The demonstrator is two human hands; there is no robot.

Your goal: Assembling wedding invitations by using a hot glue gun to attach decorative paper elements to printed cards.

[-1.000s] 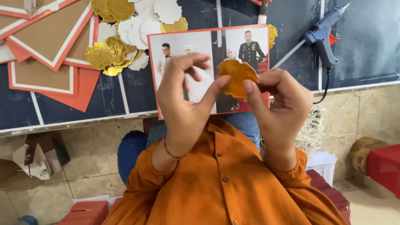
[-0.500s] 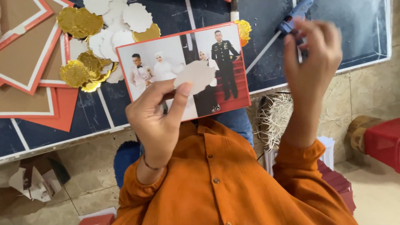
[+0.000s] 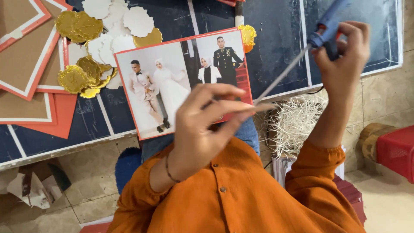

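Likely burn risk: right hand [image 3: 343, 56] gripping glue gun [image 3: 325, 26], left hand [image 3: 207, 125] pinching paper disc [image 3: 258, 108] edge-on, fingertips close to nozzle.

Photo [image 3: 181, 82] on board [image 3: 276, 47]; scalloped discs [image 3: 92, 43] left; straw bundle [image 3: 295, 121] right, below board edge.

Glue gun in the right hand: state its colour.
Blue glue gun, gripped by the right hand; head view.
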